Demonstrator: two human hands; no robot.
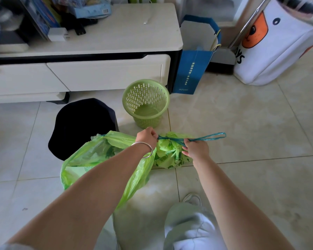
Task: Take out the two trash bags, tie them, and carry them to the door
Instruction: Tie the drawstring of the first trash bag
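Note:
Two green trash bags lie on the tiled floor in front of me. The smaller bag [170, 156] is bunched at its neck by a blue drawstring [204, 138]. My left hand [147, 137] pinches one end of that string and my right hand [196, 148] grips the other, with a loop trailing off to the right. The larger bag [98, 156] sits under my left forearm, its mouth loose and open. Behind them stand an empty green slotted bin [145, 102] and a dark bin [79, 127].
A low white cabinet [98, 69] with drawers runs along the back. A blue paper bag [192, 69] and a white printed bag [278, 42] stand at the back right. My knee and shoe [192, 199] are at the bottom. Open tile floor lies to the right.

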